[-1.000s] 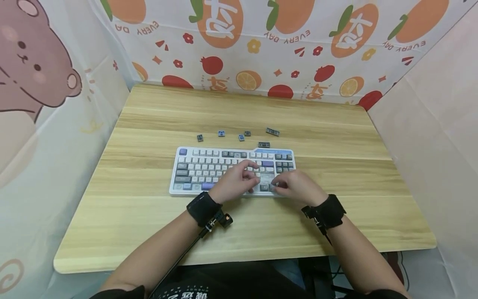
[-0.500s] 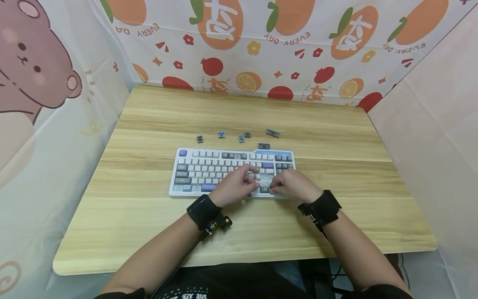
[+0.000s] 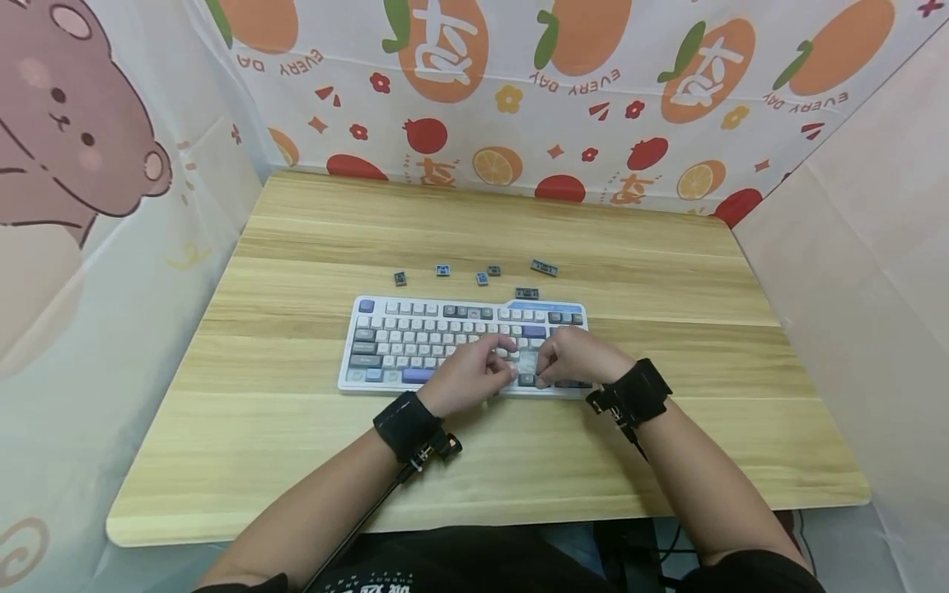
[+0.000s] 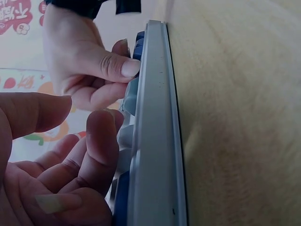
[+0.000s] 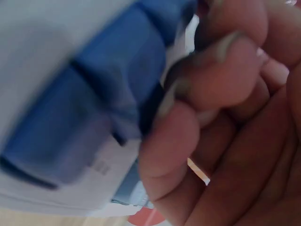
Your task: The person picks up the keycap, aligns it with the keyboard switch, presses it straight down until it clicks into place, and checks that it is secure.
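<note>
Head view: left hand (image 3: 472, 375) loose, empty; right hand (image 3: 582, 356) curled, hold unclear, at long white plastic keyboard's (image 3: 430, 338) right end; slip might skew it.

A cloth-screened work nook, rigged like a small recording booth.
From where I stand, a bright orange-print cloth (image 3: 460, 128) closes off the far side, a bear-print sheet (image 3: 96, 132) hangs to the left and a pale, creased sheet (image 3: 875, 247) to the right, boxing in one wood-grain surface (image 3: 519, 469) that bears a computer keyboard (image 3: 415, 338). Black wrist straps (image 3: 408, 426) with small cameras (image 3: 449, 445) add to that recording look; home, office or lab, I can't tell.
</note>
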The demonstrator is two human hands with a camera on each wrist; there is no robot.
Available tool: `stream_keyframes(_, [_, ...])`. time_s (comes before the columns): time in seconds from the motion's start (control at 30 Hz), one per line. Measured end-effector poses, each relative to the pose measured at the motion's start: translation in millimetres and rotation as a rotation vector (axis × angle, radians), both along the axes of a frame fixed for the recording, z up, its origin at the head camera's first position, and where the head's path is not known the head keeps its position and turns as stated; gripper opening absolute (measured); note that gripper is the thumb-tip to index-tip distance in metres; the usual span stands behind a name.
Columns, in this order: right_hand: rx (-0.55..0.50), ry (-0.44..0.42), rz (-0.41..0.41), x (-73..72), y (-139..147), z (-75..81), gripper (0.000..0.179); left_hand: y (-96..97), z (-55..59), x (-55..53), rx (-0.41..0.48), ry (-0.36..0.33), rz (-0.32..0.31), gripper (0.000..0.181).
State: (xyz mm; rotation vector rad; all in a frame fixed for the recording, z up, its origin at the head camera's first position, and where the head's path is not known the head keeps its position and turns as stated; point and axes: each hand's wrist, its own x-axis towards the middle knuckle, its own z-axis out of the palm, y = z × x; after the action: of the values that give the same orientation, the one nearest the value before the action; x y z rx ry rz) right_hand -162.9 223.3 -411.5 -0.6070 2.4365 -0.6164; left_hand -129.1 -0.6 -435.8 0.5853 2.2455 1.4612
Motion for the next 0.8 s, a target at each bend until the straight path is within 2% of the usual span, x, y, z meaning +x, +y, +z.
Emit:
stream_keyframes(0.27, [0.071, -0.067, 0.017, -9.7, -4.6, 3.8, 0.013, 1.9, -0.4, 2.2, -0.067, 0.055, 0.004, 0.026])
stream_keyframes(0.63, [0.005, -0.022, 0.019, -3.4, -0.3, -2.4, 0.013, 1.1, -5.1, 2.1, -0.102, 0.104, 0.002, 0.007])
stream_keyframes(0.8, [-0.014, -0.021, 0.054, -5.5, 1.6, -1.5, 0.012, 0.2, -6.7, 0.1, -0.106, 0.124, -0.006, 0.007])
